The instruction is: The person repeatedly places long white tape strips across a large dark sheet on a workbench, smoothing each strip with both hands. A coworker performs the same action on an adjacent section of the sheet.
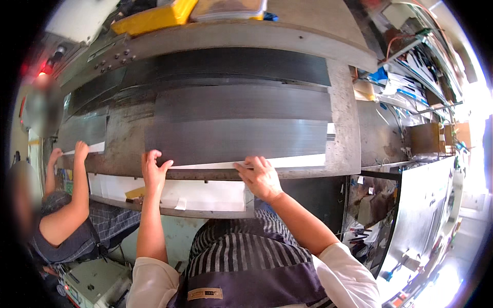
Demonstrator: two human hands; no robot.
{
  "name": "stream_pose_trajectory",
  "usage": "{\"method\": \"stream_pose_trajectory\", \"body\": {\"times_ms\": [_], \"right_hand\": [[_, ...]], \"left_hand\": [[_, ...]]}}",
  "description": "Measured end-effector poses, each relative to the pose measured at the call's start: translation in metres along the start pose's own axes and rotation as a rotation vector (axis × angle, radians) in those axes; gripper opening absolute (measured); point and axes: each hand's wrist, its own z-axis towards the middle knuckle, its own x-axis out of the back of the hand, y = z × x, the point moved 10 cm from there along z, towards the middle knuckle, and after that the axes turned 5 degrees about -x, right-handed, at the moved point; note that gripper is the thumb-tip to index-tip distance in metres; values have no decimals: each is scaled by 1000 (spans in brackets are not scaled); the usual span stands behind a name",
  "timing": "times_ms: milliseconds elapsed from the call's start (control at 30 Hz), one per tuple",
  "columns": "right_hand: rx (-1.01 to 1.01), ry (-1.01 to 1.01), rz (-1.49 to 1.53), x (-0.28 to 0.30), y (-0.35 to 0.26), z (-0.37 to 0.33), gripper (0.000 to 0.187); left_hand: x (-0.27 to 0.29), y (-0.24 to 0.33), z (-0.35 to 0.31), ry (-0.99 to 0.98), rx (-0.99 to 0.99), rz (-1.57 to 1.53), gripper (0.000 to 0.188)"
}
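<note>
A long dark grey sheet (239,139) lies in front of me on the metal table. Along its near edge shows a thin white sheet (298,161), narrow at the left and wider to the right. At the near left corner is my left hand (154,172), thumb and bent fingers spread apart, the fingertips touching the edge. My right hand (261,177) has its fingers bent and its thumb close to them on the white sheet's edge near the middle. What lies under the fingertips is hidden.
More dark sheets (241,64) lie farther back. At the left, a co-worker's hands (81,150) touch a smaller dark sheet. A metal beam (231,35) crosses behind the worktable (345,143). Yellow trays (156,18) stand beyond it. Below the table's front edge is a white trough (218,194).
</note>
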Motion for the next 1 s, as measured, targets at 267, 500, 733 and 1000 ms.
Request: {"method": "stream_pose_trajectory", "body": {"times_ms": [267, 500, 733, 1000], "right_hand": [[-120, 38, 274, 36, 21, 10, 33], [-459, 698, -245, 173, 224, 80, 30], [-991, 326, -386, 177, 370, 138, 42], [-971, 677, 866, 208, 338, 77, 27]], "left_hand": [[10, 10, 13, 96, 36, -30, 19], [-71, 165, 110, 41, -445, 109, 41], [-177, 190, 189, -340, -368, 239, 53], [-136, 234, 150, -215, -323, -499, 53]]}}
